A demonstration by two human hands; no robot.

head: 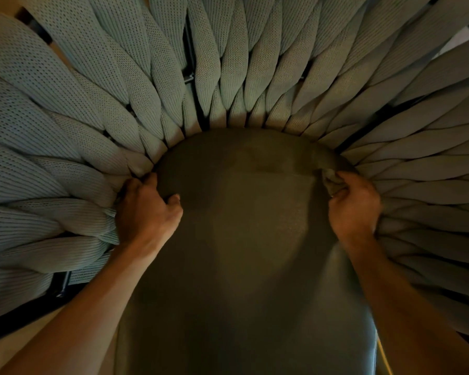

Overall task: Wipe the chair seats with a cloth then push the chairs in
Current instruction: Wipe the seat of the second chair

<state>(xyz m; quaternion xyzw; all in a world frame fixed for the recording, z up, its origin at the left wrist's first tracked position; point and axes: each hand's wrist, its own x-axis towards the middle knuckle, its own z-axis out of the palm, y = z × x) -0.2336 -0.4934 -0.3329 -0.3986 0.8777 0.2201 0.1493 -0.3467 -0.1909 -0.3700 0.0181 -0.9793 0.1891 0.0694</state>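
Right now my right hand (355, 201) pinches the bunched cloth (333, 180) at the seat's (241, 239) far right edge, my left hand (146, 209) curls over its far left edge, and the unwiped cushion runs toward me between them, nearer the cloth hand.

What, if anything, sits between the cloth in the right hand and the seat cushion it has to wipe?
Nothing visible. The right hand grips the bunched cloth directly against the far right edge of the seat cushion. The left hand rests at the cushion's left edge, beside the woven backrest.
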